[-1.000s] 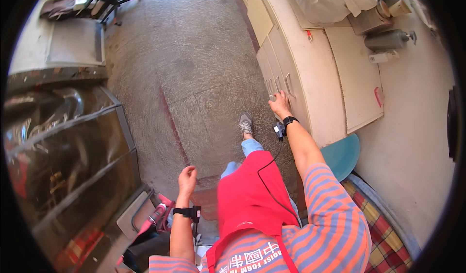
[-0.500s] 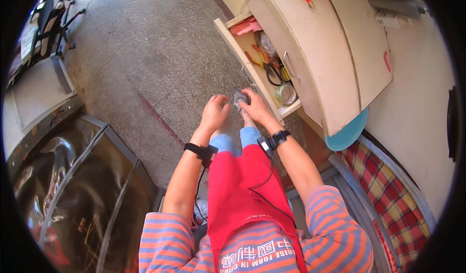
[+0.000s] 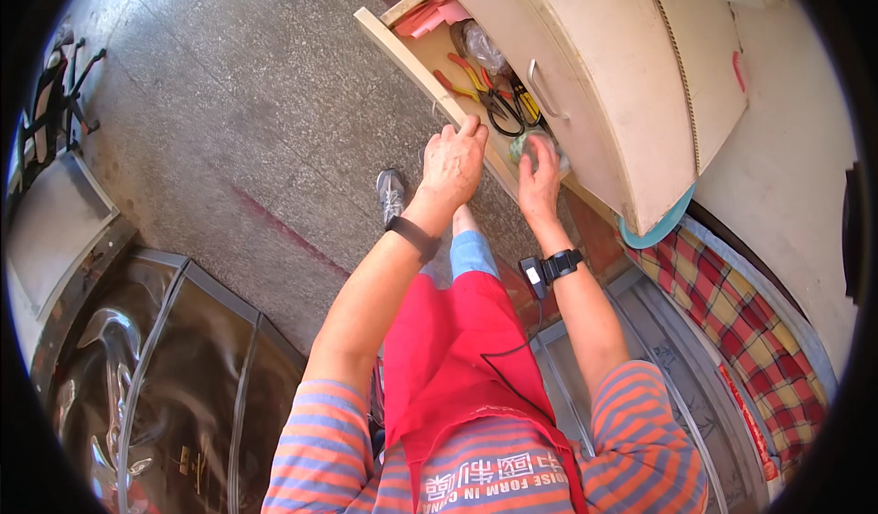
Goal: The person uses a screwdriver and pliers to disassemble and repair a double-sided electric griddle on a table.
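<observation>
A pale wooden drawer (image 3: 402, 57) stands pulled out of the cabinet on my right. My left hand (image 3: 455, 162) is at its front panel, fingers curled over the top edge. My right hand (image 3: 540, 185) reaches into the drawer's near end, its slightly blurred fingers apart over a roll of clear, greenish tape (image 3: 518, 148). Partly covered by the fingers, the roll does not look lifted. Farther along lie black-handled scissors (image 3: 505, 121), red-and-yellow-handled pliers (image 3: 466, 75) and a yellow-and-black tool (image 3: 526, 102). Behind them are a clear plastic bundle (image 3: 482, 46) and pink sheets (image 3: 434, 13).
The cabinet (image 3: 585, 84) rises beside the drawer, with a metal handle (image 3: 546, 89). A turquoise basin (image 3: 660, 226) and plaid cloth (image 3: 722, 294) are at the right. Dark glossy panels (image 3: 183, 368) stand left. Below me is the speckled floor (image 3: 247, 112).
My hands were together in front of the drawer. The left has moved up to the drawer front and the right has gone over it to the tape roll.
</observation>
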A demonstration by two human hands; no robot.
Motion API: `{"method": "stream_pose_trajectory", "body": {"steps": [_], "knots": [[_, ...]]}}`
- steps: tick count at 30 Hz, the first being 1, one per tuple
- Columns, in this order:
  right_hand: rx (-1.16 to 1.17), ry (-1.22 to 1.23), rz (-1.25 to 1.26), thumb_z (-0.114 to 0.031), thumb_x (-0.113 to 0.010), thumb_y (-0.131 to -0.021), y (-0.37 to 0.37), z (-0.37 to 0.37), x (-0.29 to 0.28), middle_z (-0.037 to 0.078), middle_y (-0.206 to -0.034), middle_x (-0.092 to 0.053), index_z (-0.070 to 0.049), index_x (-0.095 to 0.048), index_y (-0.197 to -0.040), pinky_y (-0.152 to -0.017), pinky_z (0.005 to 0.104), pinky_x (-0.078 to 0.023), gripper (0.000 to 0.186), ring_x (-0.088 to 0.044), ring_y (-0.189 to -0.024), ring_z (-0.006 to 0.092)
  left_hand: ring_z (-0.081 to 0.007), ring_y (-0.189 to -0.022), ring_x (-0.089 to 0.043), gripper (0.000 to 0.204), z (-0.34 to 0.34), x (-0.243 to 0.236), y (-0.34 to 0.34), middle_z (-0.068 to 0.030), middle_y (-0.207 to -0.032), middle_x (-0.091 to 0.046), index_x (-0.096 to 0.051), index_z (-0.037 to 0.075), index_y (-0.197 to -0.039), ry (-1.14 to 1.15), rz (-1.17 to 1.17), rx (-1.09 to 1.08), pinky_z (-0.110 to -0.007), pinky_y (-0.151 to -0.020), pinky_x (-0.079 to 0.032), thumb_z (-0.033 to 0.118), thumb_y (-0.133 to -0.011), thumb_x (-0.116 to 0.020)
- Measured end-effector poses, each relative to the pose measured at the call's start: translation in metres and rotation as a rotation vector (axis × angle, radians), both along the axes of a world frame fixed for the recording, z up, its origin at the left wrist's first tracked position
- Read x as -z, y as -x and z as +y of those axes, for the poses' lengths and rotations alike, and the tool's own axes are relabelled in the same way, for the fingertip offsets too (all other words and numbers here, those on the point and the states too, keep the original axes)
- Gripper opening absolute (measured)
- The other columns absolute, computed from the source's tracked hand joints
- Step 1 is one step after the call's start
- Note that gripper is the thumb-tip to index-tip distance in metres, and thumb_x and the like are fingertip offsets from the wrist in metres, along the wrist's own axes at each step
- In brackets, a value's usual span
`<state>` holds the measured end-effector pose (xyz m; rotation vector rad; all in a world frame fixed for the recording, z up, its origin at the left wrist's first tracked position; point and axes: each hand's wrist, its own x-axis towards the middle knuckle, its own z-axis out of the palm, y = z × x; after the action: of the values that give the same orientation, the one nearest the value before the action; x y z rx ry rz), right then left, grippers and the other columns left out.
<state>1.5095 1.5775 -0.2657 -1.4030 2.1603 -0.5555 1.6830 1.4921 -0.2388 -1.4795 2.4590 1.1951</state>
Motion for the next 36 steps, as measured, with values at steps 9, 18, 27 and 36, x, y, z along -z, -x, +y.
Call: {"method": "stream_pose_trajectory", "body": {"steps": [9,18,27,36], "knots": [[0.195,-0.347,0.377,-0.012,-0.062,-0.079,-0.006,-0.052,0.039,0.028,-0.129,-0.051,0.004,-0.042,-0.130,-0.101,0.0528,-0.035,0.057,-0.047,-0.121,0.0438,-0.0305,-0.099,-0.059,0.049,0.012,0.010,-0.006,-0.0086,-0.128,-0.050,-0.054,0.006,-0.120,0.067,0.042,-0.048,-0.041,-0.083,-0.051,0.000,-0.072,-0.063],[0.273,-0.323,0.160,-0.029,-0.072,-0.071,0.008,-0.048,0.048,0.021,-0.118,-0.061,-0.003,-0.053,-0.123,-0.104,0.0540,-0.026,0.061,-0.050,-0.119,0.0401,-0.0302,-0.096,-0.060,0.046,0.016,0.013,-0.007,-0.0089,-0.128,-0.050,-0.054,0.005,-0.120,0.056,0.091,-0.091,-0.041,-0.083,-0.051,0.001,-0.075,-0.059],[0.025,-0.318,-0.397,-0.028,-0.056,-0.094,0.037,-0.056,0.021,0.008,-0.095,-0.068,-0.003,-0.070,-0.103,-0.084,0.0272,-0.044,0.030,-0.060,-0.092,0.0124,-0.0289,-0.096,-0.061,0.044,0.014,0.009,-0.006,-0.0082,-0.128,-0.050,-0.056,0.004,-0.120,0.038,0.056,-0.068,-0.040,-0.084,-0.051,0.001,-0.076,-0.059],[-0.054,-0.427,-0.215,-0.039,-0.061,-0.091,0.017,-0.063,0.018,0.014,-0.116,-0.063,-0.008,-0.068,-0.112,-0.098,0.0436,-0.040,0.038,-0.055,-0.110,0.0349,-0.0307,-0.095,-0.061,0.040,0.013,0.008,-0.004,-0.0069,-0.126,-0.054,-0.059,0.006,-0.117,0.019,0.120,-0.107,-0.041,-0.085,-0.051,0.002,-0.077,-0.056]]}}
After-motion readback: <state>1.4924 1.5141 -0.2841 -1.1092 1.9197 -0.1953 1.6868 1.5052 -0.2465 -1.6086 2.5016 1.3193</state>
